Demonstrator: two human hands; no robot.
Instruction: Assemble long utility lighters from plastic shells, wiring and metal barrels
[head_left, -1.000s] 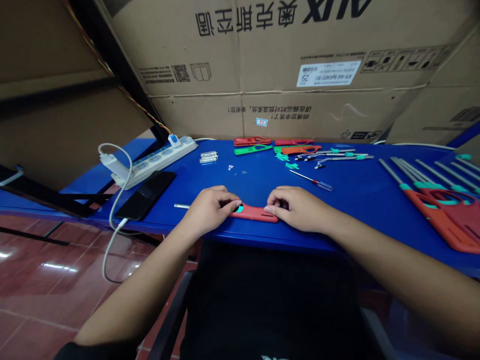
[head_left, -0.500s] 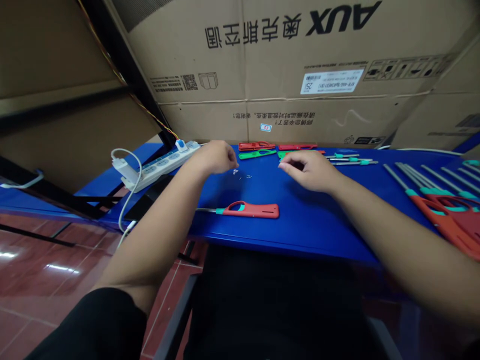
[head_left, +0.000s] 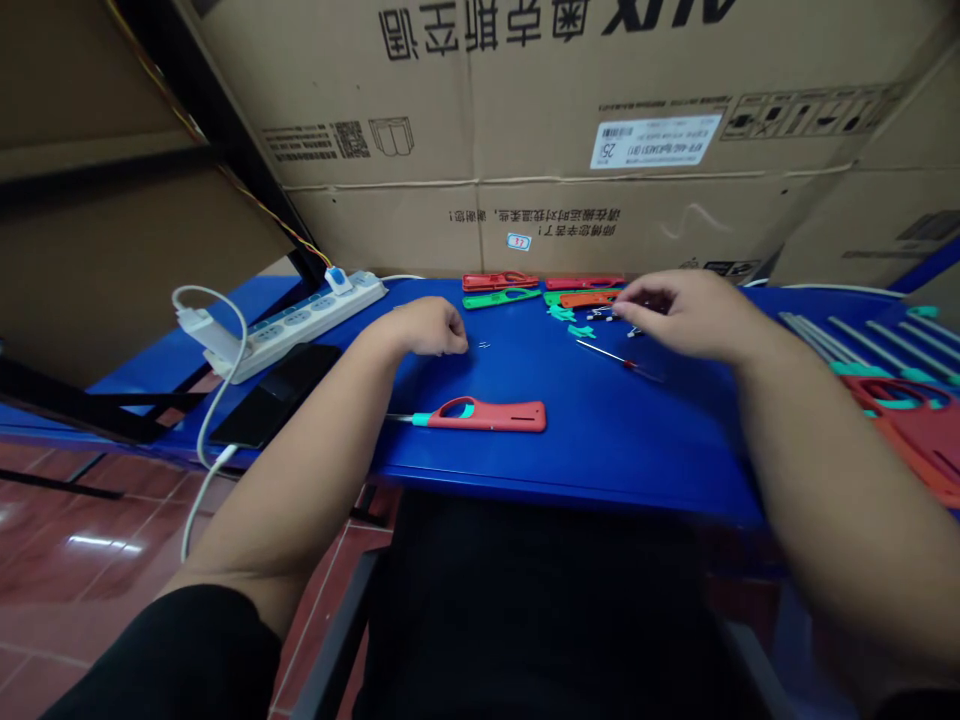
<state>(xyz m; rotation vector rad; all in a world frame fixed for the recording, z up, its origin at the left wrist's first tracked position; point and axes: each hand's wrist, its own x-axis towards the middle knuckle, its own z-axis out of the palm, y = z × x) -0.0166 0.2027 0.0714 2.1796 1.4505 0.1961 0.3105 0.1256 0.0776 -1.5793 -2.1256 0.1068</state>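
Observation:
My left hand (head_left: 431,328) rests low over the blue table with its fingers curled closed; whatever they hold is hidden. Just right of its fingertips lie tiny metal pins (head_left: 484,345). My right hand (head_left: 686,310) has thumb and fingers pinched together above small black-and-white parts (head_left: 600,315), and I cannot make out anything between them. Below that hand lies a thin screwdriver (head_left: 611,355) with a red and clear handle. Teal plastic pieces (head_left: 561,313) are near the small parts. A red long-necked lighter (head_left: 510,416) lies nearer to me, its tube partly behind my left forearm.
Red shell halves (head_left: 501,281) and a green shell half (head_left: 501,298) lie along the back, against a large cardboard box (head_left: 547,130). A power strip (head_left: 300,320) and a black phone (head_left: 277,393) are at left. Several red lighters (head_left: 900,430) lie at right.
My right hand has moved right, away from the left hand, to the small parts; the screwdriver and teal pieces now show. My left hand stays near the pins, and the view has shifted slightly.

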